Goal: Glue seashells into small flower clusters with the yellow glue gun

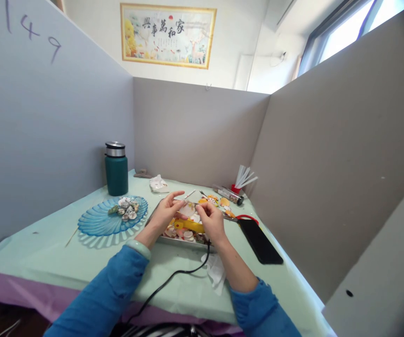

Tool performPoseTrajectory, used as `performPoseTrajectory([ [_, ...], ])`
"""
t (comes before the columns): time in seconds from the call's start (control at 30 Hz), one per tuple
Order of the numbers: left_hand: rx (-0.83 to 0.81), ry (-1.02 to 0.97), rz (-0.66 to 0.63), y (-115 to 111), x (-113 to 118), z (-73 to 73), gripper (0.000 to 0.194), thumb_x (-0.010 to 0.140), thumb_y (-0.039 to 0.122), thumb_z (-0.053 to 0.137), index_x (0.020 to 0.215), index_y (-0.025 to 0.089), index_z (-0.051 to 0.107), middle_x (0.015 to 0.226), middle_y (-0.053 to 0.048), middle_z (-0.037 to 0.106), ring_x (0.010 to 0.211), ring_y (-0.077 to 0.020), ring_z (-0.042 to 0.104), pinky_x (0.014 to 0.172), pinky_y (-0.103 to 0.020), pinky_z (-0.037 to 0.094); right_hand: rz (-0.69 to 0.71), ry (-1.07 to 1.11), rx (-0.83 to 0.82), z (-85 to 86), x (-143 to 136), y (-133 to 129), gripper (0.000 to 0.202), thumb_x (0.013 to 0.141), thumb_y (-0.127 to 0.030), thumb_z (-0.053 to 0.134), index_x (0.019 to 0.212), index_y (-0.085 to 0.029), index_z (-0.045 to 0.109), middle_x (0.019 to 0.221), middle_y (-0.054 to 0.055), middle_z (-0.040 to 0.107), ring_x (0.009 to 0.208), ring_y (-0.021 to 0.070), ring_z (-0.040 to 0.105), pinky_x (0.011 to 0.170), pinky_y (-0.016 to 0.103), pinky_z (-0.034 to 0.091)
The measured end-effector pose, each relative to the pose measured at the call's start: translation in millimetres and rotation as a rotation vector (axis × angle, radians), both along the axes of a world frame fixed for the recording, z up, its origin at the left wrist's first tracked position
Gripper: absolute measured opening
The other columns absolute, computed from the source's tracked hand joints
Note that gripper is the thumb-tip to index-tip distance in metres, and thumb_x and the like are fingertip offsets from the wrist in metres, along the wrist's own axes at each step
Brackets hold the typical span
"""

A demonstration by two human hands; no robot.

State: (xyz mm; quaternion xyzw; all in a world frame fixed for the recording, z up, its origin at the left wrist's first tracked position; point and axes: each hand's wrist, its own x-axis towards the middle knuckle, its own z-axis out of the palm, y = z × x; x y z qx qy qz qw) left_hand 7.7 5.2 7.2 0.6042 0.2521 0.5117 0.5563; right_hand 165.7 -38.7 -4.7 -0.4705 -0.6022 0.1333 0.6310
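My left hand [168, 209] and my right hand [210, 219] are close together above a metal tray [184, 242] of shells. Thumb and fingers of my left hand come together near a pale, thin piece [187, 209], which is too small and partly covered to name. My right hand's fingertips pinch at its right side; what lies between them is hidden. Under the hands, a yellow glue gun [189, 226] rests across the shells [187, 235] in the tray. A black cord [177, 273] runs from beside my right hand toward the table's front edge.
Left stands a blue scalloped plate [92, 220] with a shell cluster [128, 209], behind it a green bottle [116, 175]. Right are a black phone [260, 241], red-handled scissors [247, 217], glue sticks [244, 176] and a clear tube [228, 193]. Grey partitions [198, 131] enclose the table.
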Motion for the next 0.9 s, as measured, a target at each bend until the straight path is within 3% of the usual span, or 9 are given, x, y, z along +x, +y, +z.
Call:
performPoseTrajectory([
  [0.9,0.015,0.018,0.031,3.1,-2.0,-2.6,0.048,0.074,0.04,0.066,0.114,0.018,0.051,0.082,0.0,0.062,0.048,-0.0087,0.062,0.05,-0.021,0.052,-0.007,-0.025,0.032,-0.3,-0.4,-1.3,0.022,0.081,-0.036,0.055,0.07,-0.017,0.059,0.061,-0.002,0.055,0.057,0.012,0.047,0.056,0.023,0.038],
])
